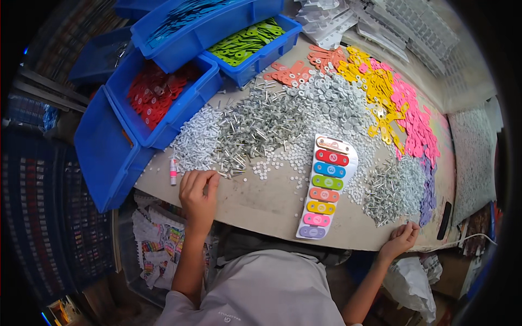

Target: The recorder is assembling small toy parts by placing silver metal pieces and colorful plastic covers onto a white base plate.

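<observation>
My left hand (199,194) rests at the table's front edge with fingers curled. It is beside a heap of small white plastic pins (197,140) and a heap of metal rivets (261,122); anything in its fingers is too small to tell. My right hand (401,239) is closed in a pinch at the front right edge, below a smaller pile of metal rivets (380,195) and purple plastic strips (428,190). What it pinches, if anything, is hidden. Between the hands lies a white card (348,157) with a column of coloured, numbered plastic tabs (327,183), touched by neither hand.
Blue bins stand at the left and back, holding red strips (155,95), green strips (247,42) and blue strips (187,19). Grey washers (337,100), yellow strips (375,81) and pink strips (416,122) cover the far table. A small pink-and-white tube (173,171) stands left of my left hand.
</observation>
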Motion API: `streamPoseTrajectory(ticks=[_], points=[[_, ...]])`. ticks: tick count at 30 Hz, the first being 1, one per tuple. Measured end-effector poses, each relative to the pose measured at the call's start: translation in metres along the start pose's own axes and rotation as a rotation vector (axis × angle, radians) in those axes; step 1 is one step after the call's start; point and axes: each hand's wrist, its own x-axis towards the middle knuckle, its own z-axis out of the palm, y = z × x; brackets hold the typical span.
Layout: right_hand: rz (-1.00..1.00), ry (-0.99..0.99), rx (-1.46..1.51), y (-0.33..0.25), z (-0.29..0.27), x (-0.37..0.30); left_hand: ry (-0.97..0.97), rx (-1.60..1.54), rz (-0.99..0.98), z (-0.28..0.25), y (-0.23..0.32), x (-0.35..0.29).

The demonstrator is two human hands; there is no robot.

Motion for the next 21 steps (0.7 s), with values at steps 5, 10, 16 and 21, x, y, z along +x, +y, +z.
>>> streamPoseTrajectory(ticks=[5,10,16,21], points=[[-0.052,-0.137,-0.099,-0.009,0.026,-0.032,0.002,0.031,0.023,0.002,-0.005,-0.001],[-0.086,-0.358,-0.102,-0.030,0.076,-0.066,-0.112,0.164,0.088,0.009,-0.005,0.003],[0.357,-0.799,-0.002,-0.082,0.174,-0.048,-0.168,0.170,0.097,0.004,-0.010,0.004],[0.434,-0.939,-0.142,-0.075,0.204,-0.015,-0.153,0.134,0.136,0.009,-0.004,0.004]])
